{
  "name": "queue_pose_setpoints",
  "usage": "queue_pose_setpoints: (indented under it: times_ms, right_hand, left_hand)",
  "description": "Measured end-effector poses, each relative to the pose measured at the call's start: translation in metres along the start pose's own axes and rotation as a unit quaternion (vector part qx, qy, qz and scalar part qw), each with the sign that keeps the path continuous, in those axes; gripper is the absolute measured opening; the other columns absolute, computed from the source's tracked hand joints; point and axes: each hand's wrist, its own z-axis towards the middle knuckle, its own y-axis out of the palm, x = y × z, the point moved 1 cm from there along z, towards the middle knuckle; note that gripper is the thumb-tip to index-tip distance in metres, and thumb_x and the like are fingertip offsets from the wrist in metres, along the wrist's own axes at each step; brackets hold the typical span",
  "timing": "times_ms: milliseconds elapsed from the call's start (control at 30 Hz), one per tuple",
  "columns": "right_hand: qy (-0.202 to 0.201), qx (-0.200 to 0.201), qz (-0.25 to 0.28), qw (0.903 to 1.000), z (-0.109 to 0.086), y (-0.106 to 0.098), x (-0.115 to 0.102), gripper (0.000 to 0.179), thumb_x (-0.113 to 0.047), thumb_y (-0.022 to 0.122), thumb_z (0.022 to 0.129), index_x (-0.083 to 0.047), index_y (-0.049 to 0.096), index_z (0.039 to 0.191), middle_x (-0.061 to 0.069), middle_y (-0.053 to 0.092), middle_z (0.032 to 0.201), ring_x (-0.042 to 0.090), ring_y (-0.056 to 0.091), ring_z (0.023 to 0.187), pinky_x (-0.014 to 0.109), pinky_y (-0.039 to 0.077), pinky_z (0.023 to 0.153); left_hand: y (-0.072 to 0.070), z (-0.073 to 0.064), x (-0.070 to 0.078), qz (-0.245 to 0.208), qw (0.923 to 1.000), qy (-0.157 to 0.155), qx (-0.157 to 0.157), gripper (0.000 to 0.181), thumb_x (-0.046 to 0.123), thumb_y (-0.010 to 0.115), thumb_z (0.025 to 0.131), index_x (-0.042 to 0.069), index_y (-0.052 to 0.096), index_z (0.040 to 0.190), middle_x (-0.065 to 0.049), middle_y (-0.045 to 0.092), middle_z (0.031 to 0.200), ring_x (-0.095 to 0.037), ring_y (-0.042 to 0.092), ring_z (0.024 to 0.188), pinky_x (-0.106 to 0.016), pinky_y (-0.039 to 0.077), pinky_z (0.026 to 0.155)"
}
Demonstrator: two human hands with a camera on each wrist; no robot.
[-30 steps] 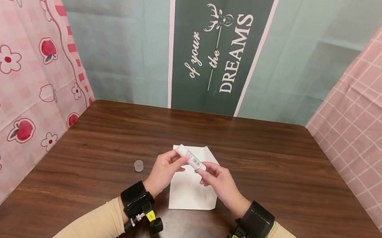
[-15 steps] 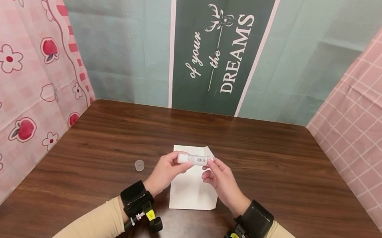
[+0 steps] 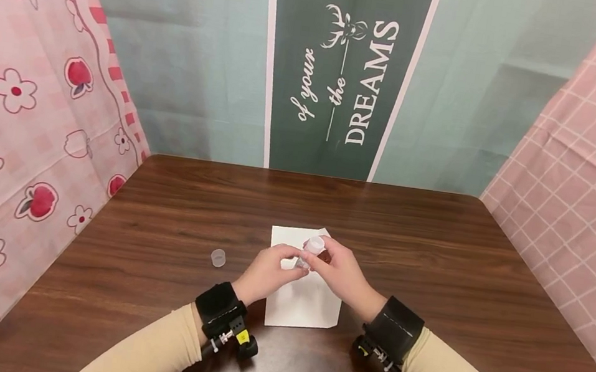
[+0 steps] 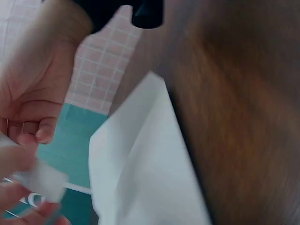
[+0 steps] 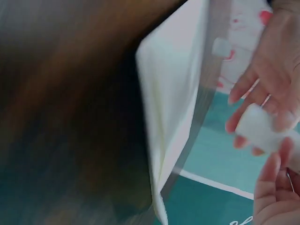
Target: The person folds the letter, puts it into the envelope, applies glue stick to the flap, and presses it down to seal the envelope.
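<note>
While fingers [image 3: 287, 251] partly hide tube [image 3: 315, 245] | paper [image 3: 301, 306] below | cap [image 3: 218, 258] on table [image 3: 160, 205]

Bare fingers [image 5: 268, 180] hold a white tube [image 5: 256, 125].

Dark brown wood-grain table [image 3: 426, 240], rounded far corners, dull sheen toward near edge. Back: pale teal cloth [image 3: 200, 72] with creases, hanging behind table; dark green panel [image 3: 308, 150] down its middle, bordered by white stripes [image 3: 270, 63]. Panel carries white lettering [image 3: 372, 82], turned sideways: "of your", "the", "DREAMS", plus white antlered deer head [image 3: 354, 30]. Left: pink-and-white cloth [image 3: 37, 145], printed with red apples, flowers, bunny face; wavy line and striped band along far edge. Right: pink cloth [image 3: 584, 161], white grid lines, visible folds. Lighting soft, fairly even. Wrist views: table grain blurred, cloths tilted.
</note>
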Motion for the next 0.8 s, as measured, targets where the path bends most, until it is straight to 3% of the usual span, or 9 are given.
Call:
queue_pose_setpoints:
  times_ms: [67, 100, 167, 267, 333, 433, 600, 800]
  right_hand:
    - [-0.010, 0.004, -0.051, 0.9986, 0.001, -0.001, 0.002, 0.020, -0.017, 0.070, 0.084, -0.006, 0.061, 0.099, 0.001, 0.061, 0.080, 0.013, 0.055, 0.067, 0.027, 0.047, 0.059]
    - [-0.007, 0.005, -0.070, 0.9975, 0.002, -0.002, 0.004, 0.021, -0.016, 0.070, 0.084, -0.006, 0.061, 0.098, 0.001, 0.062, 0.080, 0.013, 0.054, 0.067, 0.027, 0.047, 0.059]
    - [0.007, 0.008, -0.099, 0.9951, 0.004, -0.003, 0.008, 0.022, -0.016, 0.071, 0.083, -0.006, 0.060, 0.098, 0.001, 0.062, 0.080, 0.012, 0.054, 0.067, 0.026, 0.047, 0.060]
    - [0.037, 0.009, -0.116, 0.9925, 0.007, -0.004, 0.012, 0.023, -0.017, 0.071, 0.083, -0.004, 0.059, 0.098, 0.002, 0.063, 0.079, 0.013, 0.055, 0.067, 0.027, 0.047, 0.060]
    - [0.054, 0.002, -0.119, 0.9914, 0.008, -0.004, 0.014, 0.025, -0.018, 0.071, 0.083, -0.004, 0.058, 0.099, 0.002, 0.063, 0.077, 0.013, 0.056, 0.066, 0.028, 0.047, 0.059]
    - [0.072, -0.021, -0.132, 0.9885, 0.008, -0.002, 0.017, 0.027, -0.020, 0.070, 0.084, -0.004, 0.057, 0.101, 0.001, 0.063, 0.076, 0.012, 0.058, 0.065, 0.027, 0.046, 0.056]
    - [0.059, -0.042, -0.186, 0.9798, 0.011, 0.001, 0.019, 0.029, -0.020, 0.071, 0.083, -0.004, 0.055, 0.102, 0.002, 0.063, 0.079, 0.011, 0.056, 0.065, 0.026, 0.046, 0.056]
    - [0.035, -0.037, -0.233, 0.9712, 0.021, 0.000, 0.017, 0.033, -0.019, 0.071, 0.083, -0.001, 0.052, 0.104, 0.007, 0.062, 0.077, 0.014, 0.055, 0.063, 0.027, 0.047, 0.056]
  left_hand:
    - [-0.001, 0.001, 0.001, 0.091, 0.9948, -0.021, -0.041, 0.054, 0.031, 0.068, 0.084, 0.000, 0.054, 0.126, -0.016, 0.055, 0.126, -0.027, 0.049, 0.119, -0.044, 0.040, 0.096]
    - [-0.001, 0.002, 0.001, 0.138, 0.9876, -0.031, -0.068, 0.061, 0.034, 0.067, 0.084, -0.002, 0.050, 0.130, -0.019, 0.050, 0.131, -0.029, 0.045, 0.123, -0.045, 0.038, 0.098]
    - [-0.001, 0.003, 0.001, 0.226, 0.9660, -0.045, -0.118, 0.072, 0.041, 0.067, 0.083, -0.004, 0.044, 0.134, -0.023, 0.042, 0.137, -0.033, 0.038, 0.128, -0.047, 0.035, 0.099]
    - [0.000, 0.004, 0.002, 0.302, 0.9380, -0.060, -0.159, 0.080, 0.049, 0.067, 0.080, -0.002, 0.043, 0.136, -0.023, 0.035, 0.143, -0.034, 0.030, 0.133, -0.049, 0.032, 0.101]
    - [0.000, 0.005, 0.001, 0.326, 0.9278, -0.069, -0.168, 0.083, 0.053, 0.067, 0.079, -0.002, 0.042, 0.137, -0.023, 0.033, 0.144, -0.035, 0.028, 0.134, -0.049, 0.031, 0.102]
    - [0.002, 0.006, 0.000, 0.338, 0.9183, -0.093, -0.184, 0.086, 0.056, 0.067, 0.076, 0.000, 0.042, 0.137, -0.022, 0.033, 0.144, -0.033, 0.032, 0.133, -0.049, 0.032, 0.101]
    - [0.002, 0.010, -0.001, 0.367, 0.9012, -0.102, -0.206, 0.085, 0.061, 0.066, 0.074, 0.003, 0.047, 0.134, -0.020, 0.040, 0.141, -0.030, 0.042, 0.127, -0.047, 0.038, 0.097]
    - [0.001, 0.017, -0.002, 0.386, 0.8923, -0.092, -0.215, 0.086, 0.064, 0.065, 0.073, 0.004, 0.049, 0.134, -0.021, 0.041, 0.140, -0.029, 0.044, 0.125, -0.046, 0.041, 0.093]
